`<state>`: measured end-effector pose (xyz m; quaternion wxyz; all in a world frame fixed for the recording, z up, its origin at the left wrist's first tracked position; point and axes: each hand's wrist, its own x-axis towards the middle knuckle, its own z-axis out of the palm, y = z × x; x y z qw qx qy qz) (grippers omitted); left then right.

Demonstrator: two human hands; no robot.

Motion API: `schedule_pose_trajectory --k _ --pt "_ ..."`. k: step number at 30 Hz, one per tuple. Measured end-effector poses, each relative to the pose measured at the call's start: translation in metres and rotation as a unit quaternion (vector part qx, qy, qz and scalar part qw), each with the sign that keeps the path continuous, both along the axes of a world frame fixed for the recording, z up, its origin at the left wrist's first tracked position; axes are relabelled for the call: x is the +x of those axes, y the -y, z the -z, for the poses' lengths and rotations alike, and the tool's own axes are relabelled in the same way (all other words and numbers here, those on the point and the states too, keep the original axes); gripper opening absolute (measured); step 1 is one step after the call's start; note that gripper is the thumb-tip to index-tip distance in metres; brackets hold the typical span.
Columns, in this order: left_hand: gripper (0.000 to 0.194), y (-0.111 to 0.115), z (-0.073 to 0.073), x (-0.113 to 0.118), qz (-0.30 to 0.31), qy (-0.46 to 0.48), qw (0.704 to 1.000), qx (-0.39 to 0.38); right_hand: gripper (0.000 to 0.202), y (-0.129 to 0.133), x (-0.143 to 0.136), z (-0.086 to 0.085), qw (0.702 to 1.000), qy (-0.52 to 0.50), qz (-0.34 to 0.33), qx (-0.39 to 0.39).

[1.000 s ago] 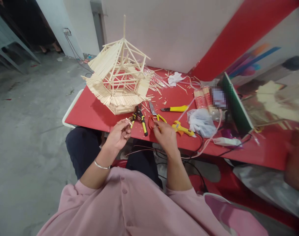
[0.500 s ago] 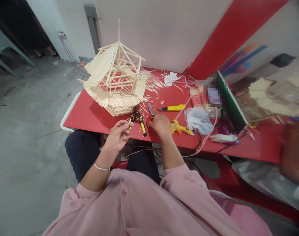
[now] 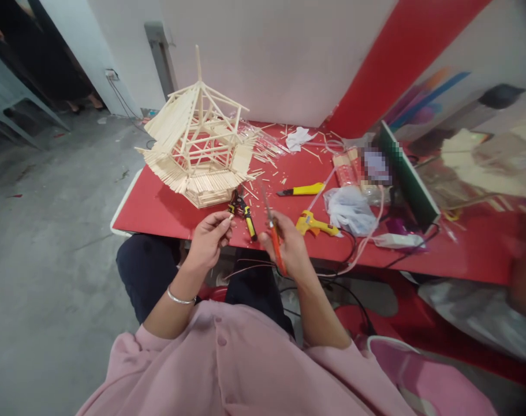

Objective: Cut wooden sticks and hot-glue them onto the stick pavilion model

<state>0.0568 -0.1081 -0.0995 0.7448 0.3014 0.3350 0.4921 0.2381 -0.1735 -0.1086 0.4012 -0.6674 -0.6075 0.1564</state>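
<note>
My left hand (image 3: 211,236) is closed in a pinch on a small wooden stick (image 3: 231,216), mostly hidden by the fingers. In my right hand (image 3: 288,242) is a pair of scissors (image 3: 278,245) with orange-red handles, raised over the table's near edge, its blades pointing away from me. Between the hands lie black-and-yellow pliers (image 3: 246,216) on the red tabletop (image 3: 167,216). Beyond my left hand stands a roofed pavilion model (image 3: 202,144) built of thin wooden sticks, one roof side covered and others bare frame.
Right of the scissors lie a yellow utility knife (image 3: 303,189) and a yellow glue gun (image 3: 317,224) with its cord. Farther right are a plastic bag (image 3: 349,211) and an upright green board (image 3: 407,176). Loose stick pieces (image 3: 267,153) litter the back. Another person's arm (image 3: 525,277) blurs at far right.
My right hand has picked the scissors up off the table and turned them upright toward me. My left hand still pinches the stick, its fingers more closed. The view has shifted slightly.
</note>
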Motion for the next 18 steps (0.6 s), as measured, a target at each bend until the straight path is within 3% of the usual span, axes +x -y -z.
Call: schedule_pose_trajectory --k 2,5,8,10,12,15,18 --pt "0.027 0.002 0.001 0.003 -0.004 -0.010 1.000 0.020 0.053 0.008 -0.009 -0.003 0.999 0.014 -0.032 0.013" --pt "0.025 0.004 0.001 0.004 -0.009 -0.027 0.999 0.033 0.049 0.001 -0.013 -0.005 0.999 0.020 -0.021 -0.040" --pt "0.025 0.007 0.001 0.002 -0.015 -0.038 0.999 0.014 0.053 -0.025 -0.007 -0.001 0.983 0.073 0.086 -0.143" --pt "0.023 0.008 0.002 0.000 -0.020 -0.036 0.999 -0.001 0.057 -0.046 0.000 0.003 0.955 0.131 0.170 -0.204" --pt "0.021 0.010 0.004 -0.002 -0.028 -0.033 0.999 -0.007 0.057 -0.064 0.005 0.007 0.932 0.166 0.211 -0.244" --pt "0.019 0.010 0.006 -0.007 -0.034 -0.029 0.999 -0.012 0.053 -0.078 0.004 0.010 0.927 0.186 0.208 -0.250" --pt "0.019 0.009 0.008 -0.012 -0.029 -0.019 0.999 -0.020 0.050 -0.075 -0.006 0.010 0.942 0.202 0.185 -0.195"
